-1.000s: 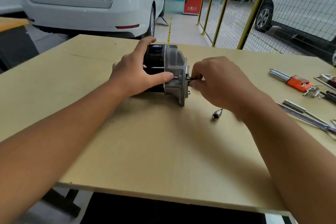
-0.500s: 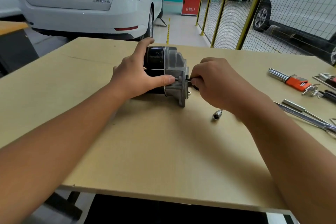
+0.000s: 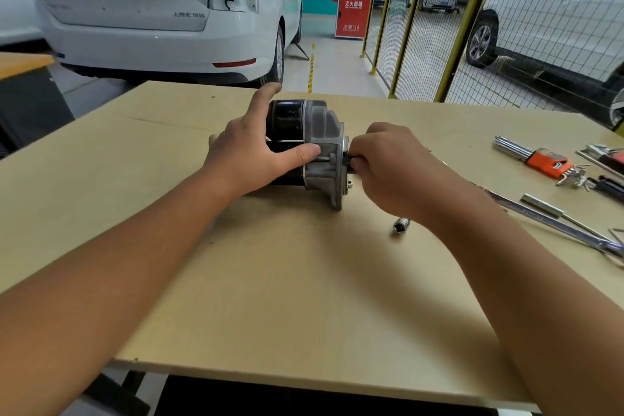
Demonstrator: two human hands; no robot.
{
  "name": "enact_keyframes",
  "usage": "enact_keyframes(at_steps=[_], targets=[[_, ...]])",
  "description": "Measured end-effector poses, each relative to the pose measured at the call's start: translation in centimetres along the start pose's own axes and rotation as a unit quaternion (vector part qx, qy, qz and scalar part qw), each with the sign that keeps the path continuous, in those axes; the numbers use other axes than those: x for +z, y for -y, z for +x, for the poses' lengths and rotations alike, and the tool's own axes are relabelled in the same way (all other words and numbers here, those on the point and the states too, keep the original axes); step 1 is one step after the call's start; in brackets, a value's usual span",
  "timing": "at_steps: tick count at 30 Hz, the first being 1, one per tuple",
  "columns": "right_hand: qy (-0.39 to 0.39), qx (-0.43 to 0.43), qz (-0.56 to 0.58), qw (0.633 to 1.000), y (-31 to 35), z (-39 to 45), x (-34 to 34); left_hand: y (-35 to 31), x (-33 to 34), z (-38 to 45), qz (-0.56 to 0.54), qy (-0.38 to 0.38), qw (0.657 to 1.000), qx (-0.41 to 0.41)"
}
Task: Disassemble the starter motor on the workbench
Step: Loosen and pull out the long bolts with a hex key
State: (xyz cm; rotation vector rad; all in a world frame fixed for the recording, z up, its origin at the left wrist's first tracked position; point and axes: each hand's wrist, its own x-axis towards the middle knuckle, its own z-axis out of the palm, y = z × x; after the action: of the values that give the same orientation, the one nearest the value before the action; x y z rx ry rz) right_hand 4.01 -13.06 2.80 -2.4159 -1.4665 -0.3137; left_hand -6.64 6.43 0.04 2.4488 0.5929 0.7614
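A left hand (image 3: pixel 250 155) is bracing the black-and-grey metal starter motor (image 3: pixel 309 149) lying mid-way across the pale wooden workbench (image 3: pixel 236 280), thumb pressing its housing; the right hand (image 3: pixel 388 165) is pinching a small dark tool (image 3: pixel 347 159) at the flange.

Both hands on the starter motor (image 3: pixel 317 149) mid-workbench (image 3: pixel 256 297).
Left hand (image 3: pixel 251 159) grips its black body; right hand (image 3: pixel 388 169) pinches a dark piece at its grey end; tools near the right edge.
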Motion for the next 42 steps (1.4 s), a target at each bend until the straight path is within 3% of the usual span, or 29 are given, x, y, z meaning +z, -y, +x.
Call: enact_keyframes(at_steps=[10, 23, 28, 34, 42], targets=[[-0.05, -0.011, -0.075, 0.996, 0.2, -0.18, -0.41, -0.12, -0.13, -0.13, 0.004, 0.009, 1.0, 0.001], [-0.069, 0.003, -0.086, 0.994, 0.48, -0.31, -0.01, -0.19, -0.17, -0.19, 0.012, 0.013, 1.0, 0.003], [-0.053, -0.019, 0.011, 0.998, -0.04, -0.11, -0.42, -0.25, -0.14, -0.15, 0.009, 0.014, 1.0, -0.001], [-0.001, -0.019, -0.007, 1.0, -0.42, 0.16, -0.61, -0.29, -0.27, -0.19, 0.006, 0.019, 1.0, 0.002], [-0.047, 0.001, -0.059, 0.997, 0.01, -0.34, -0.83, -0.03, -0.33, -0.04, 0.005, 0.017, 1.0, 0.006]])
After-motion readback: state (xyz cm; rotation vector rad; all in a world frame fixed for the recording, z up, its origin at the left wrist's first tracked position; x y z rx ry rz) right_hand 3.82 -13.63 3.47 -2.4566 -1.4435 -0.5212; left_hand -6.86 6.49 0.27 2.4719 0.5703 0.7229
